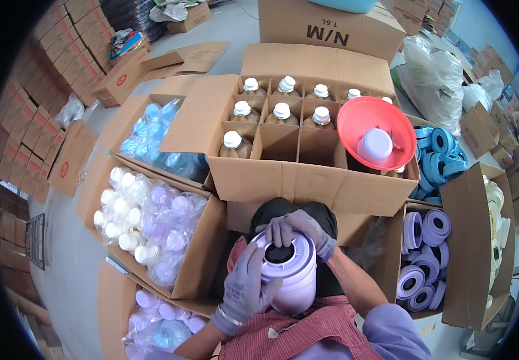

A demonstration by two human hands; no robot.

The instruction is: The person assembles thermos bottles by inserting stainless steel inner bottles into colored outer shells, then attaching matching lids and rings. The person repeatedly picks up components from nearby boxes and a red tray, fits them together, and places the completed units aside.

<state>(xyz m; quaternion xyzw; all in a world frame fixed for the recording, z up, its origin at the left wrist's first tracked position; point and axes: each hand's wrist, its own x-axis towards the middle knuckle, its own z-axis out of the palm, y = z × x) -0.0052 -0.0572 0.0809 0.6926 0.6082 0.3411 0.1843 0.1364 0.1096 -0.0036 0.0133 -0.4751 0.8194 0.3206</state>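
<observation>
Lilac jug (pixel 297 294) over the red apron (pixel 298 336), left hand (pixel 244 291) cupping it, right hand (pixel 301 229) gripping its collar ring (pixel 301 264): ring looks seated, mouth (pixel 279 254) uncapped, divided carton (pixel 313 183) only partly filled with bottles (pixel 281 114).

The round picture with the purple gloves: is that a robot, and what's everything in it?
No robot! These are a person's own hands, wearing gloves. A camera on their head looks down, and its very wide lens bends straight edges.

The left hand and right hand hold a lilac container with a dark hole on top.

In front, a divided carton holds white-capped bottles. A red bowl rests on it, with a lilac cup inside. To the right are lilac rings.
</observation>
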